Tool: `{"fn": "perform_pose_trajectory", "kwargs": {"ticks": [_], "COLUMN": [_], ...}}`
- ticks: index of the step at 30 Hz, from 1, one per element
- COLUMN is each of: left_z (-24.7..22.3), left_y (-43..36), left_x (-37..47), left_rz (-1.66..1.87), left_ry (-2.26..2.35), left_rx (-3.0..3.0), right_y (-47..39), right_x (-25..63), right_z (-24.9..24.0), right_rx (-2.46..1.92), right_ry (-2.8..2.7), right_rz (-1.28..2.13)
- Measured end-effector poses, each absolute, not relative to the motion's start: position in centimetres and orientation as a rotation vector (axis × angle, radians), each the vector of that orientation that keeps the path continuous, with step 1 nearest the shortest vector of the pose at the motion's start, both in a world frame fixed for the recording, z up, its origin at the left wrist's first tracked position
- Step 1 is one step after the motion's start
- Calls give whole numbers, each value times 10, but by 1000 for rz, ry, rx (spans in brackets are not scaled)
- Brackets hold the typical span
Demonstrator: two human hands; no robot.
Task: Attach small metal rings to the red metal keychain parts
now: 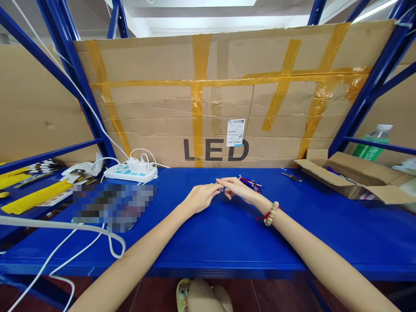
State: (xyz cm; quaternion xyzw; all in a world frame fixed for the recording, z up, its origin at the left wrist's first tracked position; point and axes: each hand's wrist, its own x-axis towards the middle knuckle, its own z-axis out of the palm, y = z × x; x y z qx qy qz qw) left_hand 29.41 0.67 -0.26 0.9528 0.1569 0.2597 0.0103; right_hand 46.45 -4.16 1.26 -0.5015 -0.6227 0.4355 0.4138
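Observation:
My left hand [202, 197] and my right hand [238, 189] meet above the middle of the blue table, their fingertips touching. The left hand's fingers are pressed together and bent down. The right index finger stretches over the left fingertips while its other fingers curl under. A small dark and shiny piece [221, 189] shows where the fingers meet; it is too small to name, and part of it is hidden. Just behind my right hand lie several purple and blue pens [251, 183]. A beaded bracelet [271, 213] and a red string are around my right wrist.
An open cardboard box [346, 175] stands at the right, with keys [291, 176] left of it. A white power strip [131, 172] with cables sits at the back left, near a blurred patch [113, 206]. A cardboard sheet [156, 112] closes the back of the table [234, 242].

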Motion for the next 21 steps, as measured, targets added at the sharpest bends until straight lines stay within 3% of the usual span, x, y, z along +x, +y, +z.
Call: {"fn": "perform_pose_trajectory", "kwargs": {"ticks": [14,21], "left_z": [5,1], "left_y": [4,7], "left_x": [292,295], "left_rz": [846,919], "left_ry": [755,582], "left_rx": [2882,2422], "right_y": [-38,-40], "right_x": [469,468], "right_z": [9,12], "right_rx": [-1183,-1126], "right_ry": [-1464,-1414], "right_rz": [1183,1269]}}
